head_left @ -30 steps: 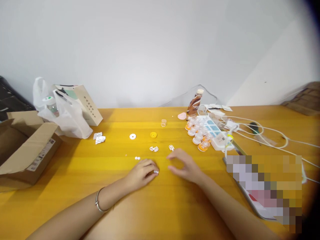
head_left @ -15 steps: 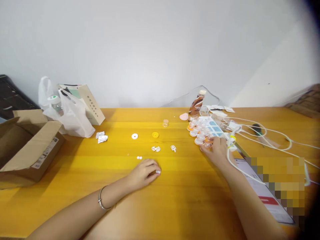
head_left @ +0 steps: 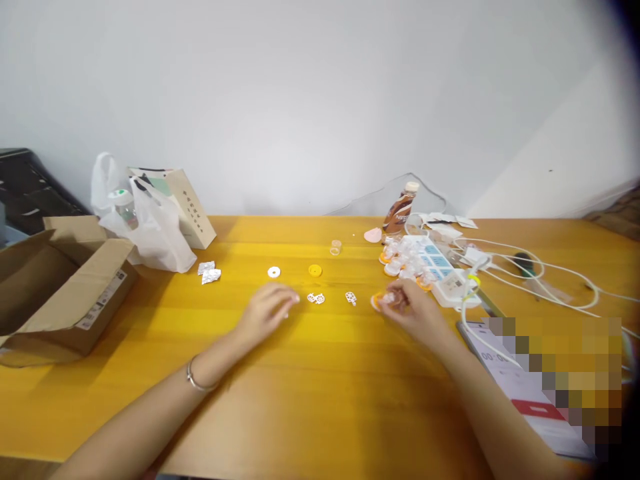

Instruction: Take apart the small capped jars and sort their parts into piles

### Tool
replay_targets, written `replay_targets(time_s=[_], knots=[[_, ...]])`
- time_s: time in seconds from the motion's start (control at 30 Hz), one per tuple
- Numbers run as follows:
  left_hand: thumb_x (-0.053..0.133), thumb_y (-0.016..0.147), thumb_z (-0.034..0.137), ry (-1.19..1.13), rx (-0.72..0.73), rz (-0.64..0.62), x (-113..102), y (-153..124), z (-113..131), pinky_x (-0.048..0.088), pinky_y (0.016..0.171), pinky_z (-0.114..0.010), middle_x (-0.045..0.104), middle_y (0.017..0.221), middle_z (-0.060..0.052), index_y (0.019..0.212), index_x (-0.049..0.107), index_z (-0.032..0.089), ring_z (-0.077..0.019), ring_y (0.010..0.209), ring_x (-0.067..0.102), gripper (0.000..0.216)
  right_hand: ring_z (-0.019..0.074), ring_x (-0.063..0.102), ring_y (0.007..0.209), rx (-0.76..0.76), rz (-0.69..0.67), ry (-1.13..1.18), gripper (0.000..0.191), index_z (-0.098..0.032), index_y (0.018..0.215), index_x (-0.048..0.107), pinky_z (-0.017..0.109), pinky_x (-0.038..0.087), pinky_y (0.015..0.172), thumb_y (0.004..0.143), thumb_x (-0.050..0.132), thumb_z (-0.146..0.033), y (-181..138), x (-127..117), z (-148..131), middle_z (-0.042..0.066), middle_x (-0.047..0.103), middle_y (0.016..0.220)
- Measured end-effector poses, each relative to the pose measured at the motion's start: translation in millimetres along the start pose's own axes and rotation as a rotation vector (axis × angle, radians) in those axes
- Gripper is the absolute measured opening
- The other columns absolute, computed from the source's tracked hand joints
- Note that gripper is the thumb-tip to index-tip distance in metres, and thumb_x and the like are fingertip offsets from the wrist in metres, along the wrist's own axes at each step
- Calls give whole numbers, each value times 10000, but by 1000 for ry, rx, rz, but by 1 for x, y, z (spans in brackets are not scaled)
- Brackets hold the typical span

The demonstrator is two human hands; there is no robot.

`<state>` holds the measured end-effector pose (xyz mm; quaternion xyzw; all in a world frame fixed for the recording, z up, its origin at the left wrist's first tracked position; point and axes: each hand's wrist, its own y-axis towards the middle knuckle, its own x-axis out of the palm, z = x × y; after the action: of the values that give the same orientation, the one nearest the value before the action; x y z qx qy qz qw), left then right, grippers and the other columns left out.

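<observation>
My right hand (head_left: pixel 413 308) is closed on a small clear plastic piece with an orange rim (head_left: pixel 376 302), just above the table and apart from a cluster of similar clear-and-orange pieces (head_left: pixel 393 267). My left hand (head_left: pixel 267 312) is low over the table, fingers loosely bent and thumb apart; I see nothing clearly held in it. Between the hands lie white wheel-patterned pieces (head_left: pixel 316 299) and another white cut-out piece (head_left: pixel 351 297). Behind them are a yellow disc (head_left: pixel 315 271), a white ring (head_left: pixel 273 272) and a clear ring-shaped piece (head_left: pixel 335 247).
An open cardboard box (head_left: pixel 95 300), a white plastic bag (head_left: pixel 160 233) and foil scraps (head_left: pixel 211 276) are at left. A brown drink bottle (head_left: pixel 400 210), a white power strip (head_left: pixel 453 287), loose white cables (head_left: pixel 545 257) and a phone (head_left: pixel 505 373) occupy the right side.
My right hand has drawn a clear-and-orange piece leftward out of the cluster. My left hand has moved up and left; the small white piece at its fingertips no longer shows.
</observation>
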<state>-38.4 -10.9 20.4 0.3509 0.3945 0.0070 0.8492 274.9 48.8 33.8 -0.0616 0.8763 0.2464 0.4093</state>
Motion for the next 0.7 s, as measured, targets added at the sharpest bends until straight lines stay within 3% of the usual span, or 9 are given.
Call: replay_targets(time_s=[0.1,0.17,0.3,0.7], knots=[[465,850,311,97,-290,188,-28,9,-44,455,795,-296,646,927,-55,893,623,183,-167,884,584,208,127,511,640,-116,-182,224,155,-198,895,467,251,439,594,786,504,-303,-12,14,-30,14,537,750],[489,818,362,130,-439,115,-42,9,-73,460,744,-279,659,896,-52,850,633,172,-173,843,592,240,129,510,665,-196,-296,302,134,-203,907,482,256,448,619,790,497,-265,-19,23,-45,19,538,773],[518,770,391,134,-508,-36,-53,-1,-108,457,760,-291,657,872,-62,822,635,165,-187,826,595,260,131,491,704,-348,-458,300,106,-205,893,491,263,439,668,789,478,-184,-28,34,-61,26,525,800],[514,668,226,187,-390,-178,-55,-5,-106,426,709,-256,566,758,-21,706,554,164,-143,731,537,83,138,487,747,-388,-538,266,154,-202,903,471,254,424,685,762,510,-154,-31,40,-61,28,510,830]])
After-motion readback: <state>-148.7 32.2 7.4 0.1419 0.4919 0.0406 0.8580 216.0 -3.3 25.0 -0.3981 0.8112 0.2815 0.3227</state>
